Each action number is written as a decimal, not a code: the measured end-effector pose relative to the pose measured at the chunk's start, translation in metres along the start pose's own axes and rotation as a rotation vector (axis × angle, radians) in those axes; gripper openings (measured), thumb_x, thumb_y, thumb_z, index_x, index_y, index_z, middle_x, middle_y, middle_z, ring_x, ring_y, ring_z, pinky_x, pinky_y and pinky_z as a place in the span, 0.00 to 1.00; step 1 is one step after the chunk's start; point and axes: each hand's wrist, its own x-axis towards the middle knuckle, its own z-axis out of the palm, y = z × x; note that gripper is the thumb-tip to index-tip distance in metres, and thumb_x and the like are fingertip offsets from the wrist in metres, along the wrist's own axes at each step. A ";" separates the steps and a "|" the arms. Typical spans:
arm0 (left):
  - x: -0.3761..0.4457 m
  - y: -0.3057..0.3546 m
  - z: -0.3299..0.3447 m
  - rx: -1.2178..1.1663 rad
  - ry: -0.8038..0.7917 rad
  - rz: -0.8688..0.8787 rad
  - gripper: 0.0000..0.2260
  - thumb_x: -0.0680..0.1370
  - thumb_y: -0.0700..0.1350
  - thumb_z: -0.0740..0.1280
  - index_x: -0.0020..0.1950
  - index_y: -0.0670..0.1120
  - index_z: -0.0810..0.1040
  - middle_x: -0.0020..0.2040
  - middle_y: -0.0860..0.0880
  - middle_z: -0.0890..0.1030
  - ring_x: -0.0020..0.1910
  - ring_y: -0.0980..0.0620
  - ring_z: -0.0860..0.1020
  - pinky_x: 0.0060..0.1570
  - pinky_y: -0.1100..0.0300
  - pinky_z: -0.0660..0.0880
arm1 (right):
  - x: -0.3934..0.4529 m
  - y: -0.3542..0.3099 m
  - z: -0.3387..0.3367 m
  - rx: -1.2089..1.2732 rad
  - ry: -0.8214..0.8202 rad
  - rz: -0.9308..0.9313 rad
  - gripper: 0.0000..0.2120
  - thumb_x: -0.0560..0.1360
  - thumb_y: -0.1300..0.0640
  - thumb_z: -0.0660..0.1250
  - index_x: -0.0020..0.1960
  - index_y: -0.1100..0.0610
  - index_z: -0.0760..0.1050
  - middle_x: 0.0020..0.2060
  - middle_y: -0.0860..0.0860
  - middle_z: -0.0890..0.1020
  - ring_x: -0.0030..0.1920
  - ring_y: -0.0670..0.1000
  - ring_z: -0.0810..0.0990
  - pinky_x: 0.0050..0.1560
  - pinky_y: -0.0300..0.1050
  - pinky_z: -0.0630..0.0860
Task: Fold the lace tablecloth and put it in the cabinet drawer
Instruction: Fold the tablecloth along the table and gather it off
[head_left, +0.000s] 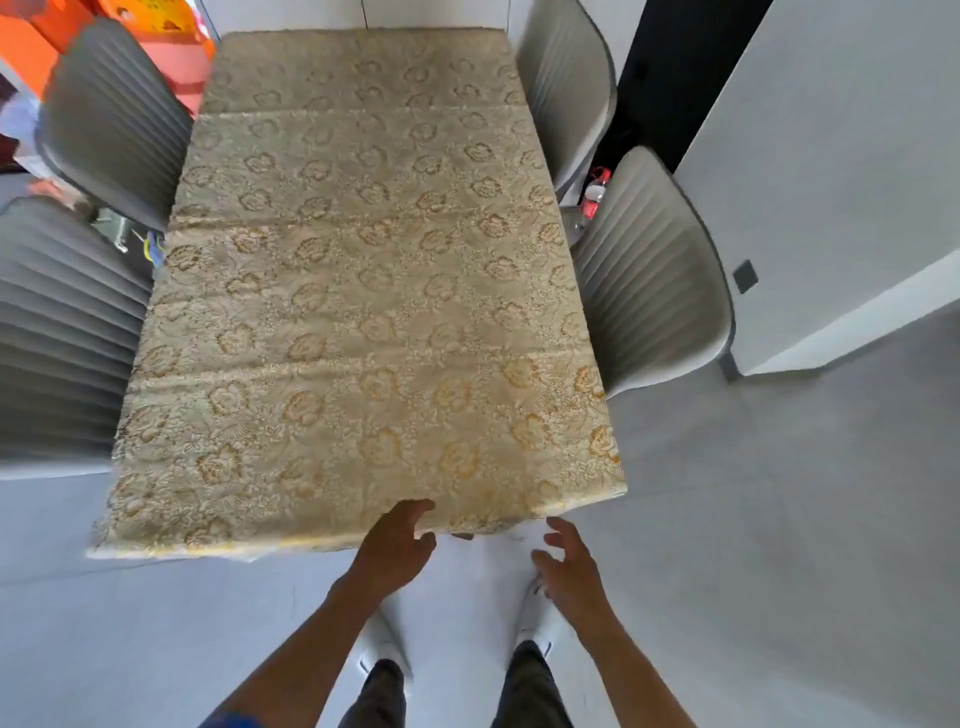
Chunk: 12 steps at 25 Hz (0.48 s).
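Left hand (397, 540) touching the tablecloth (363, 291) hem, right hand (569, 564) spread empty; best pinch both near corners evenly before folding.

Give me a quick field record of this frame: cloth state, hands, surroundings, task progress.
cloth: lace tablecloth spread flat over the table, unfolded, old crease lines visible
left hand: left hand open, fingertips at the near cloth edge
right hand: right hand open, apart from the cloth, just short of the near edge
seating: grey chairs tucked in on both sides
floor: plastic bottle between the right-side chairs
cabinet drawer: not in view
progress: folding not yet started
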 end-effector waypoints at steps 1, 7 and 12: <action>0.005 0.009 0.012 0.042 0.004 -0.003 0.23 0.79 0.45 0.62 0.74 0.52 0.65 0.75 0.52 0.65 0.72 0.50 0.66 0.69 0.57 0.64 | 0.013 -0.001 -0.014 -0.012 0.010 -0.021 0.22 0.76 0.58 0.64 0.68 0.46 0.67 0.59 0.49 0.76 0.53 0.58 0.80 0.50 0.51 0.77; 0.035 0.064 0.075 0.189 -0.104 -0.106 0.30 0.79 0.47 0.61 0.79 0.52 0.54 0.80 0.50 0.51 0.78 0.47 0.53 0.74 0.50 0.58 | 0.074 0.008 -0.073 -0.194 0.258 -0.084 0.27 0.71 0.61 0.68 0.67 0.51 0.65 0.63 0.54 0.73 0.55 0.56 0.77 0.51 0.49 0.73; 0.030 0.070 0.103 0.294 -0.149 -0.195 0.33 0.77 0.47 0.61 0.79 0.55 0.50 0.80 0.53 0.39 0.79 0.49 0.43 0.71 0.45 0.64 | 0.118 0.013 -0.107 0.159 0.104 0.064 0.42 0.68 0.61 0.76 0.75 0.49 0.57 0.69 0.50 0.68 0.66 0.56 0.72 0.60 0.53 0.71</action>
